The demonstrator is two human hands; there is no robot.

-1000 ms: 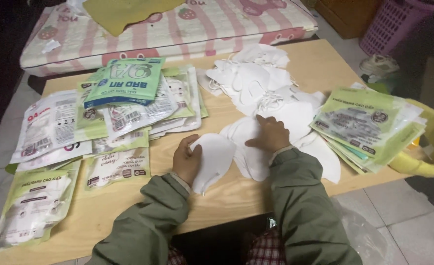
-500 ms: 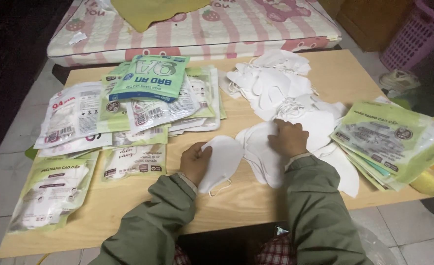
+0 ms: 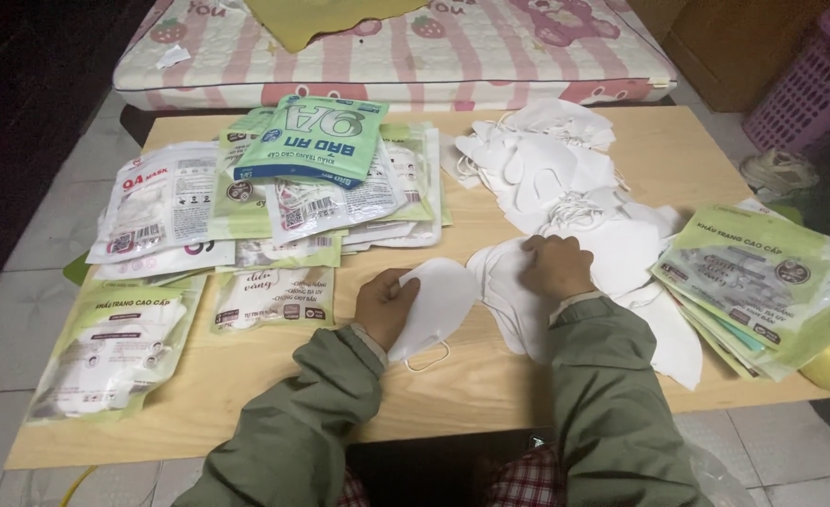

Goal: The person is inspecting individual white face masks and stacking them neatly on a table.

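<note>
Far out to the left of the left hand, a pale green mask packet (image 3: 110, 352) lies flat near the edge of the wooden table (image 3: 462, 390), with a white mask showing through its clear window. Closer in, just left of that hand, sits a smaller packet with a white label (image 3: 274, 299). Up and left of the hand spreads a loose heap of mask packets (image 3: 246, 211), topped by a green and blue packet (image 3: 312, 141).

The left hand (image 3: 384, 305) grips a folded white face mask (image 3: 436, 302) by its left edge, fingers curled over it; the mask rests on the table just right of the hand, its ear loop trailing below.

Right of that mask, the right hand (image 3: 555, 265) rests knuckles up on a layer of flat white masks (image 3: 621, 253), fingers bent and pressing down on them; whether it pinches one cannot be told. Beyond this hand, farther up the table, lies a pile of loose white masks (image 3: 537, 160) with tangled ear loops.

To the right of the right hand, a fanned stack of green packets (image 3: 762, 282) overhangs the table's edge. Far up and right stands a pink plastic basket (image 3: 814, 80).
</note>
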